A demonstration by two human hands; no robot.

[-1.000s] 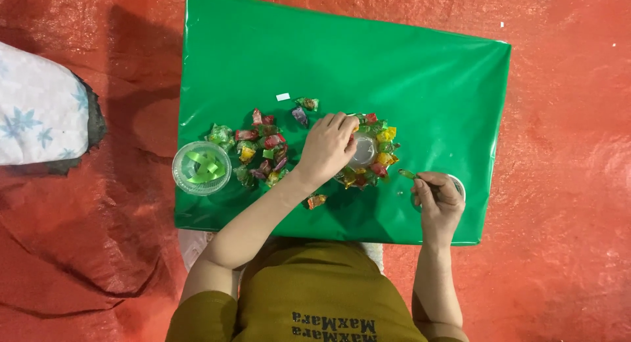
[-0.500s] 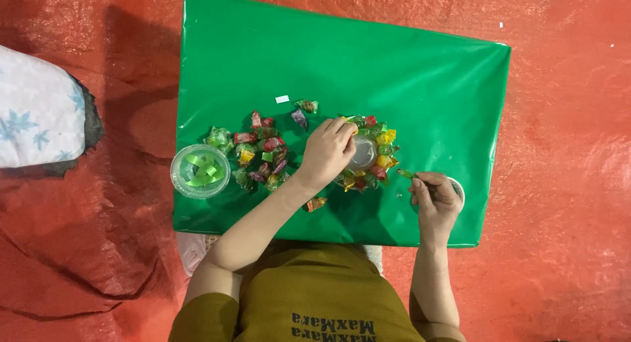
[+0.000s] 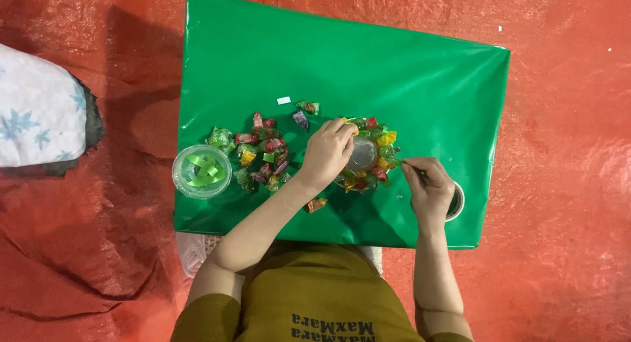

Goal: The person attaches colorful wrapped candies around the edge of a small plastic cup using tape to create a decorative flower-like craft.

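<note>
Two hands working on a ring of wrapped candies on a green counter.

We are seeing the left hand (image 3: pixel 327 153) resting curled on the candy ring (image 3: pixel 368 155), a circle of red, yellow and green wrapped sweets around a small clear cup (image 3: pixel 362 154) near the middle of the green counter (image 3: pixel 394 72). The right hand (image 3: pixel 430 189) is pinching something thin and green at the ring's right edge; we cannot tell what it is. A roll of tape (image 3: pixel 456 201) is lying partly under that hand. Loose candies (image 3: pixel 259 151) are lying scattered to the left, beside a clear tub (image 3: pixel 201 172) holding green ribbon.
</note>
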